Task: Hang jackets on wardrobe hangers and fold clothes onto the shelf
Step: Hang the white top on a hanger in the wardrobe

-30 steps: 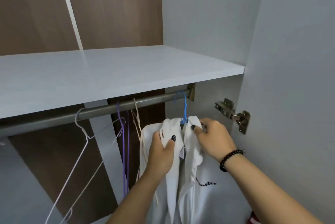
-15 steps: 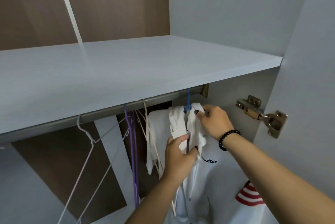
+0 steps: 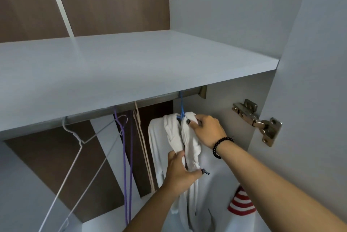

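Head view: grey shelf (image 3: 131,66) above wardrobe rail (image 3: 150,102).

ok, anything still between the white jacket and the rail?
Nothing visible. The jacket already hangs on the blue hanger, hooked over the rail. The right hand grips the collar; the left hand grips the front lower down. The other hangers sit further left, apart.

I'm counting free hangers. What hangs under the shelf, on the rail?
Under the shelf: white hanger, purple hanger, beige hanger, all bare, and a blue hanger carrying the white jacket. The shelf hides most of the rail.
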